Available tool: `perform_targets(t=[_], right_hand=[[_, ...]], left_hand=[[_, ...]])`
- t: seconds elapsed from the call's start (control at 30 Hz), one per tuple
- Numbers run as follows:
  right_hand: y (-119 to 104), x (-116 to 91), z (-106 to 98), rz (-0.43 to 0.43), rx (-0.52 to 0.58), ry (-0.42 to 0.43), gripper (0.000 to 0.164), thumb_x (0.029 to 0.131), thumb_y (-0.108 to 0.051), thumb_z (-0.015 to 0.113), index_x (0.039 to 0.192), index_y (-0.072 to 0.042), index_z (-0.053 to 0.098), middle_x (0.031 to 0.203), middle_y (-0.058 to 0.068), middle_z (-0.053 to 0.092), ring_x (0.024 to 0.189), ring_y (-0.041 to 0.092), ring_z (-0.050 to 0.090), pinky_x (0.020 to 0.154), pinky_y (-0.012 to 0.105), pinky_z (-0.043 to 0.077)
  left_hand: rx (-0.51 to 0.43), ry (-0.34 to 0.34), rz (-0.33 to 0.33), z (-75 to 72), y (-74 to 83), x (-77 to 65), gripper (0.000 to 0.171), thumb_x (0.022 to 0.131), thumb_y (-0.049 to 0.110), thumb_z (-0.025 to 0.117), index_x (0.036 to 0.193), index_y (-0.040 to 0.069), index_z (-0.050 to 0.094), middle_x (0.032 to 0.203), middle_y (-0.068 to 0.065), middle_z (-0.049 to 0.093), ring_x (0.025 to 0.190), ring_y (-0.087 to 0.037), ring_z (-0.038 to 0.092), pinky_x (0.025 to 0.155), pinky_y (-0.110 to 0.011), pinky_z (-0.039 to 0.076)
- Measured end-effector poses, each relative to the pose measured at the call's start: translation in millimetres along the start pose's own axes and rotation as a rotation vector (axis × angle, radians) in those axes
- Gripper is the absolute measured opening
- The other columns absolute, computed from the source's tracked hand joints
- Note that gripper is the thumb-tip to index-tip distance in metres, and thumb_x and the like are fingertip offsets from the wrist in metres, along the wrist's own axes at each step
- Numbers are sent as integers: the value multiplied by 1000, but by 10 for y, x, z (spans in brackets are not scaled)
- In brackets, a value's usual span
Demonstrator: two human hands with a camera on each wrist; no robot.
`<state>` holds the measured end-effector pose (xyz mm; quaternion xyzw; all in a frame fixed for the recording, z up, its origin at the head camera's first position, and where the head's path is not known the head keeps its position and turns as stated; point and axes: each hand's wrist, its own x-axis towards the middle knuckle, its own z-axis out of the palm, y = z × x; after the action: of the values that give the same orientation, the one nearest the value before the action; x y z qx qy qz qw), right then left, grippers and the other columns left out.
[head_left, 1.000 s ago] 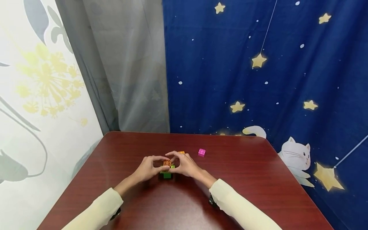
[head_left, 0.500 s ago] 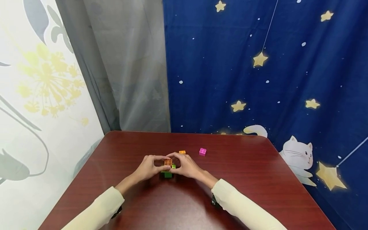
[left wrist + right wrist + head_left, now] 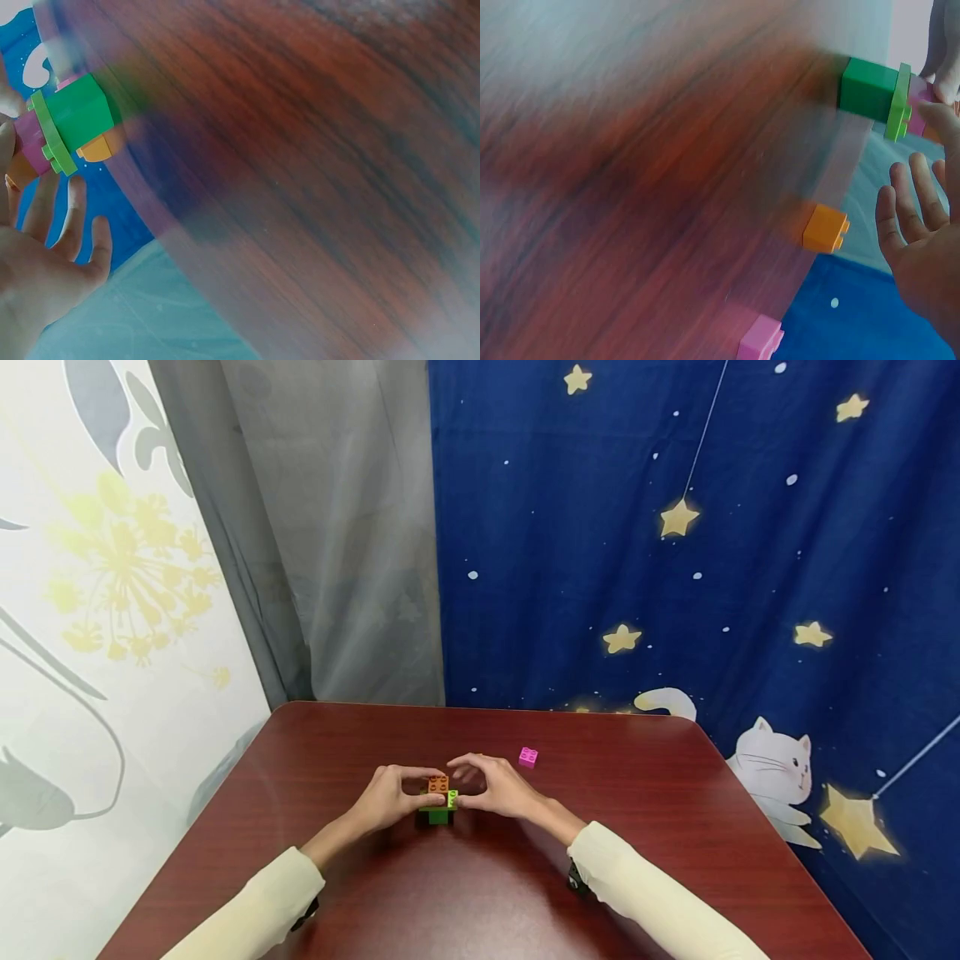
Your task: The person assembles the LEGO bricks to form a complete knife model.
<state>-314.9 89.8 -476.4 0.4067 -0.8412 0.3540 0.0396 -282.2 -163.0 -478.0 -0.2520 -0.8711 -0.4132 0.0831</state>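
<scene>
A small stack of toy bricks stands on the table: a green brick (image 3: pixel 868 88) at the bottom, a lime plate (image 3: pixel 52 135) across it, then a purple brick (image 3: pixel 30 141) and an orange brick (image 3: pixel 438 784) on top. My left hand (image 3: pixel 386 797) pinches the stack's upper part, thumb in front and index finger behind. Just right of the stack is my right hand (image 3: pixel 501 787), its thumb tip close by the lime plate and its fingers loosely extended, with nothing in its grasp. The right wrist view shows those fingers (image 3: pixel 907 202) spread apart.
A loose light orange brick (image 3: pixel 826 228) sits on the table behind my right hand, which covers it in the head view. Farther right lies a pink brick (image 3: pixel 528 757). The reddish-brown table (image 3: pixel 600 860) ends at curtains (image 3: pixel 540 568) along its far edge.
My right hand has moved right, opening a gap from the left fingers and the orange brick, and now covers the loose orange brick. The left hand keeps its pinch on the stack.
</scene>
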Motion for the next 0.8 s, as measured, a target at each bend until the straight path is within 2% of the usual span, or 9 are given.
perform_targets(t=[0.17, 0.33, 0.43, 0.63, 0.8], right_hand=[[83, -43, -110, 12, -12, -2, 54, 86, -16, 87, 135, -12, 63, 115, 9, 74, 101, 22, 72, 79, 38, 59], [201, -97, -230, 34, -14, 12, 54, 86, -15, 87, 134, -6, 64, 115, 14, 73, 101, 29, 71, 78, 33, 56], [280, -143, -305, 51, -25, 27, 54, 86, -15, 87, 134, -2, 64, 114, 14, 73, 101, 31, 71, 77, 36, 56], [441, -243, -445, 105, -36, 90, 50, 85, -13, 88, 130, -8, 66, 114, 15, 74, 102, 30, 70, 81, 51, 57], [549, -296, -553, 142, -55, 144, 49, 84, -11, 88, 127, -12, 67, 113, 13, 75, 103, 31, 71, 89, 48, 56]], left_hand=[[-16, -12, -31, -20, 3, -19, 36, 83, 37, 89, 117, 26, 80, 101, 2, 79, 93, -18, 73, 81, -43, 59], [-20, -15, -40, -18, 11, -23, 37, 83, 37, 89, 118, 28, 79, 103, 2, 78, 87, -15, 72, 74, -30, 57], [-25, -15, -47, -11, 21, -20, 36, 83, 36, 89, 117, 28, 79, 103, 2, 78, 83, -13, 71, 71, -24, 55], [-62, -28, -56, 8, 27, -18, 35, 84, 33, 89, 117, 26, 79, 104, 1, 78, 85, -14, 74, 71, -23, 57], [-62, -28, -48, 6, 21, -14, 35, 84, 31, 89, 117, 28, 79, 102, 1, 78, 85, -13, 74, 70, -23, 56]])
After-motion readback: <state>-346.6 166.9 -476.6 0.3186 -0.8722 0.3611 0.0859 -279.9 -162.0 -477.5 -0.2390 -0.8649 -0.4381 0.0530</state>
